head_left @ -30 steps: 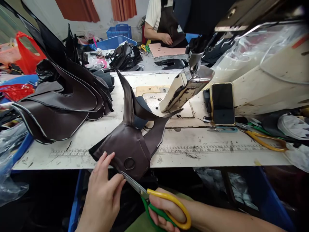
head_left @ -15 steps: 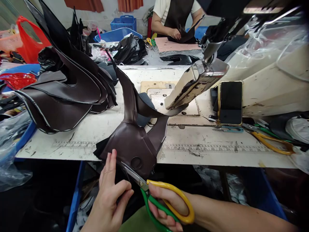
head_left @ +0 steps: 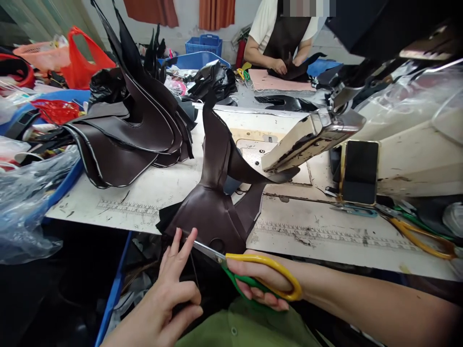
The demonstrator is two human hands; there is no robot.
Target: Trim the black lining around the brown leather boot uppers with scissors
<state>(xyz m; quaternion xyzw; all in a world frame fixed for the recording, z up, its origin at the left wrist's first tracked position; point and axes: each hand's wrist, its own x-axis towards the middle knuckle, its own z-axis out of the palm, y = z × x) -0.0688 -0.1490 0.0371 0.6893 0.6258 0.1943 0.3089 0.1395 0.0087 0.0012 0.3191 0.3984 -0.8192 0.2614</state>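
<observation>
A dark brown leather piece [head_left: 202, 212] with a ring-shaped mark on its lower part lies across the front edge of the sewing table. Two outstretched fingertips of my left hand [head_left: 170, 289] rest on its lower edge. My left index finger and thumb are bent, with a gap between their tips. My right hand [head_left: 260, 274] grips scissors [head_left: 269, 262] with one yellow and one green handle. Their blades lie along the leather's lower edge, tip beside my left fingers. A thin dark strand [head_left: 194, 270] hangs under the edge.
The sewing machine's pale arm end [head_left: 292, 140] stands behind the leather. A stack of brown leather pieces [head_left: 119, 144] is at left. A phone [head_left: 360, 171] and second scissors [head_left: 419, 236] lie at right. Across the table, a person [head_left: 282, 43] handles dark material.
The view has shifted, so the table appears further right. The scissor blades look closer together, and their tip is now right at my left fingers. My left fingers have spread a little.
</observation>
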